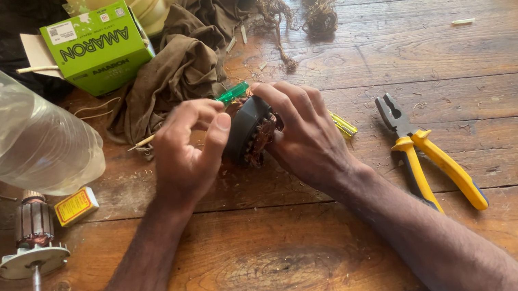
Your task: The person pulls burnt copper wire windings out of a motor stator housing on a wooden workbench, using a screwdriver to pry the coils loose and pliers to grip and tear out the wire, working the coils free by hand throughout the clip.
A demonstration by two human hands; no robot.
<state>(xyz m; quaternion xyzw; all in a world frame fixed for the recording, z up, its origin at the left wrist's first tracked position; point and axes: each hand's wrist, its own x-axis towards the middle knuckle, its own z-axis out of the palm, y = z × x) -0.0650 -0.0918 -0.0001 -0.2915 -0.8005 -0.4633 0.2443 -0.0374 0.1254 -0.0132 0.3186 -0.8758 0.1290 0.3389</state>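
At frame centre our left hand point(187, 153) and right hand point(302, 135) curl fingers around a round black stator point(246, 130) with coppery windings, on the rough wooden table point(370, 232).

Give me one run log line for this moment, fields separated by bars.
left hand: grips motor stator | right hand: grips motor stator | nearby: pliers, brown cloth, rotor | surface: wooden table

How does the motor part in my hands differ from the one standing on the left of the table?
The dark ring-shaped motor part is gripped on edge between the left hand and right hand; the rotor stands untouched on its pale disc. The held part is a hollow ring; the rotor is a slim cylinder on a shaft. Both show copper.
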